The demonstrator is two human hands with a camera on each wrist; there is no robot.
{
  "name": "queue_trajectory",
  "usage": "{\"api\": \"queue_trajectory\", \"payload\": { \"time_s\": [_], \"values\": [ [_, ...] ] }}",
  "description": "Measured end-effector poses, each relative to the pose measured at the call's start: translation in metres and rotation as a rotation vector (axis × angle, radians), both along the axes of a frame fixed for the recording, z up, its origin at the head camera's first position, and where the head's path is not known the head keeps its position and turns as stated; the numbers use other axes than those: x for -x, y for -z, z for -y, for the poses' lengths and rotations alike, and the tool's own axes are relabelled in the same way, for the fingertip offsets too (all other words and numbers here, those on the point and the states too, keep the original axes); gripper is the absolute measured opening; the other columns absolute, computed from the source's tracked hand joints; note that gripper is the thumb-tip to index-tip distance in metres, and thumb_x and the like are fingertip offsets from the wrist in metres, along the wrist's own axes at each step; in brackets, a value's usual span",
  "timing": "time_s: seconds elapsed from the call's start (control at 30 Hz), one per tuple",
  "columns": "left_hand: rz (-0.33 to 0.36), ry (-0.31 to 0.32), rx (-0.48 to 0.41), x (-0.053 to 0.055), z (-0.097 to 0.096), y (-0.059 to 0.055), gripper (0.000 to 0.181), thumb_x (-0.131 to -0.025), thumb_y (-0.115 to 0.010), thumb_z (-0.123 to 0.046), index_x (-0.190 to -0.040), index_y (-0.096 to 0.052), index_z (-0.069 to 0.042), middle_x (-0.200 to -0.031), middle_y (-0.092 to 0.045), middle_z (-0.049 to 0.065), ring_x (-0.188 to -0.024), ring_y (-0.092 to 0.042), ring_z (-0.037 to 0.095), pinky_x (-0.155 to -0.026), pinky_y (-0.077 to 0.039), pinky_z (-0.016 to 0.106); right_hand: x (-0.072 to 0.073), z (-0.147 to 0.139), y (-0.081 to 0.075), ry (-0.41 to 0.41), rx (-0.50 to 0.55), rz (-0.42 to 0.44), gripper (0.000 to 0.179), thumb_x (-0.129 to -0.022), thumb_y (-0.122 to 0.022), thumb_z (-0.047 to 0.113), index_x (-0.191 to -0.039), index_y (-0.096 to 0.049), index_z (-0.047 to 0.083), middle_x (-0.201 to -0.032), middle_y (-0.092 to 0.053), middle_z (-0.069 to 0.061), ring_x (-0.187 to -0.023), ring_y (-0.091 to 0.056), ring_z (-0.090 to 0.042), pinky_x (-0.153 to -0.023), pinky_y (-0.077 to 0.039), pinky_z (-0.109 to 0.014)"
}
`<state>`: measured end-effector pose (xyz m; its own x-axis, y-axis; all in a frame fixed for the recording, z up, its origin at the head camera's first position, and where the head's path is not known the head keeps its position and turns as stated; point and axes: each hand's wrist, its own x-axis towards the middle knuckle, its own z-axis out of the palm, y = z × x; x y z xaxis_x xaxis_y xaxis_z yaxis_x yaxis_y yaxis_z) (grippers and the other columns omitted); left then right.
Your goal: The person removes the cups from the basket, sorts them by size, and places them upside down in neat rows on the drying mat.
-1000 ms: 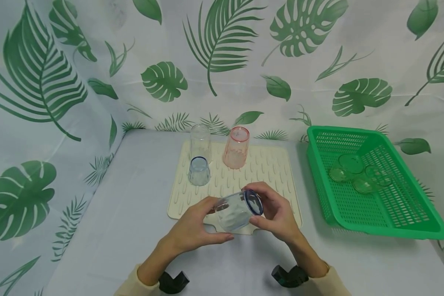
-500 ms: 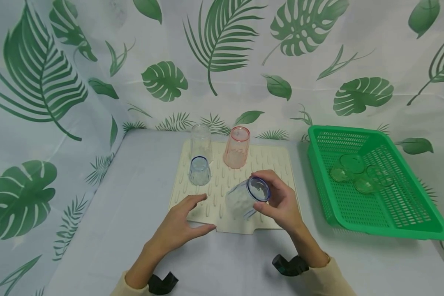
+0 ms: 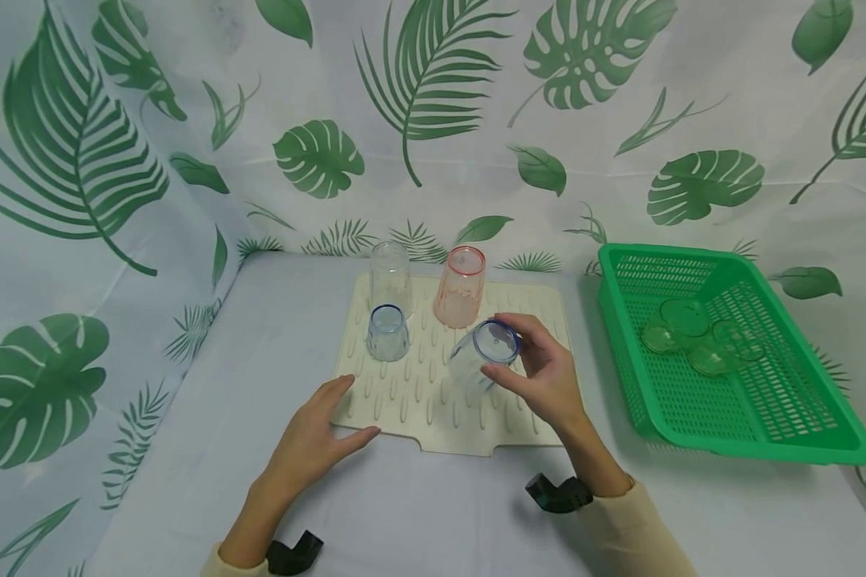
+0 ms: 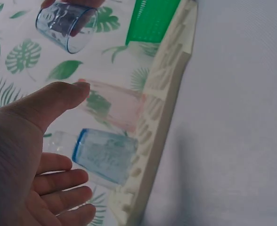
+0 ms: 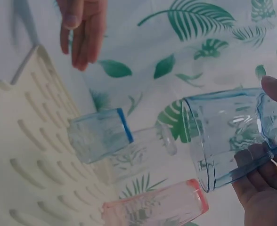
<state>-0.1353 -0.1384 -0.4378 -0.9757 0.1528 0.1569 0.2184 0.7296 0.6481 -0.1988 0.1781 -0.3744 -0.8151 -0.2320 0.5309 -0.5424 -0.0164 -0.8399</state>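
Note:
My right hand (image 3: 548, 377) grips a clear blue-tinted drinking glass (image 5: 228, 136) by its thick base, thumb on one side and fingers on the other. The glass is tilted over the cream drying mat (image 3: 433, 413), base up and its wide mouth facing down toward the mat. Off the mat's front left corner, my left hand (image 3: 306, 441) is held with thumb and fingers spread, nothing in it. On the mat stand a small blue glass (image 3: 387, 340), a tall clear glass (image 3: 390, 276) behind it and a tall pink glass (image 3: 459, 296), their narrower ends up.
To the right of the mat stands a green plastic basket (image 3: 750, 450) with several glasses (image 3: 707, 358) lying in it. A leaf-patterned cloth (image 3: 469, 192) hangs behind the table and along its left side.
The left hand has let go of the glass and drawn back to the left. The right hand has carried the glass up and away over the mat, toward the pink glass.

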Motion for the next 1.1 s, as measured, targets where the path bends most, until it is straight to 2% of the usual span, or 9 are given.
{"api": "queue_trajectory", "payload": {
  "time_s": [0.13, 0.27, 0.43, 0.53, 0.6, 0.7, 0.83, 1.1],
  "values": [
    [0.033, -0.027, 0.034, 0.000, 0.002, 0.010, 0.088, -0.079, -0.083, -0.046, -0.146, -0.048, -0.001, -0.149, -0.051, 0.017, -0.139, -0.049, 0.036, -0.112, -0.046, 0.051, 0.009, 0.004, 0.007, 0.074, -0.038, -0.026, 0.064, -0.071, -0.074, -0.022, -0.131, -0.055, -0.011, -0.125, -0.062, -0.010, -0.116, -0.059, -0.012, -0.103, -0.048, -0.018],
    [0.048, -0.043, 0.069, 0.000, 0.003, 0.020, 0.090, -0.080, -0.081, -0.047, -0.148, -0.046, 0.000, -0.152, -0.048, 0.018, -0.142, -0.046, 0.036, -0.113, -0.045, 0.052, 0.017, 0.006, 0.015, 0.127, -0.089, -0.005, 0.064, -0.072, -0.077, -0.019, -0.132, -0.057, -0.006, -0.125, -0.059, -0.021, -0.115, -0.058, -0.009, -0.104, -0.047, -0.015],
    [0.045, -0.062, 0.111, 0.000, 0.004, 0.029, 0.093, -0.081, -0.080, -0.049, -0.149, -0.043, 0.002, -0.154, -0.045, 0.020, -0.143, -0.043, 0.038, -0.113, -0.043, 0.053, 0.024, 0.009, 0.025, 0.180, -0.154, 0.029, 0.065, -0.074, -0.080, -0.013, -0.133, -0.057, -0.003, -0.129, -0.059, -0.022, -0.116, -0.056, -0.003, -0.106, -0.045, -0.013],
    [0.052, -0.070, 0.131, 0.000, 0.004, 0.031, 0.095, -0.081, -0.080, -0.050, -0.150, -0.041, 0.003, -0.156, -0.042, 0.021, -0.146, -0.039, 0.038, -0.115, -0.042, 0.054, 0.023, 0.015, 0.022, 0.209, -0.177, 0.049, 0.063, -0.074, -0.080, -0.012, -0.132, -0.057, -0.007, -0.130, -0.059, -0.023, -0.117, -0.055, -0.001, -0.107, -0.044, -0.014],
    [0.060, -0.078, 0.139, 0.000, 0.005, 0.032, 0.095, -0.081, -0.080, -0.050, -0.150, -0.041, 0.003, -0.157, -0.040, 0.021, -0.147, -0.037, 0.039, -0.115, -0.040, 0.055, 0.022, 0.019, 0.018, 0.221, -0.195, 0.074, 0.062, -0.075, -0.080, -0.011, -0.132, -0.056, -0.008, -0.130, -0.059, -0.024, -0.118, -0.056, -0.005, -0.109, -0.044, -0.017],
    [0.071, -0.087, 0.165, 0.000, 0.006, 0.035, 0.095, -0.082, -0.079, -0.050, -0.150, -0.039, 0.004, -0.158, -0.038, 0.023, -0.148, -0.034, 0.041, -0.116, -0.038, 0.056, 0.022, 0.025, 0.012, 0.238, -0.227, 0.113, 0.060, -0.078, -0.080, -0.008, -0.133, -0.055, -0.010, -0.131, -0.058, -0.026, -0.121, -0.058, -0.020, -0.112, -0.046, -0.031],
    [0.069, -0.096, 0.193, 0.001, 0.008, 0.037, 0.097, -0.083, -0.078, -0.051, -0.149, -0.039, 0.007, -0.158, -0.036, 0.026, -0.148, -0.033, 0.042, -0.118, -0.034, 0.057, 0.026, 0.029, 0.017, 0.254, -0.257, 0.177, 0.061, -0.080, -0.080, -0.002, -0.135, -0.054, -0.008, -0.136, -0.056, -0.025, -0.126, -0.056, -0.037, -0.115, -0.043, -0.050],
    [0.066, -0.097, 0.195, 0.002, 0.010, 0.039, 0.097, -0.084, -0.077, -0.050, -0.149, -0.037, 0.011, -0.157, -0.035, 0.030, -0.149, -0.030, 0.043, -0.122, -0.029, 0.056, 0.038, 0.032, 0.031, 0.233, -0.256, 0.239, 0.063, -0.082, -0.080, 0.000, -0.137, -0.052, -0.009, -0.138, -0.054, -0.025, -0.129, -0.053, -0.041, -0.117, -0.041, -0.053]
  ]
}}
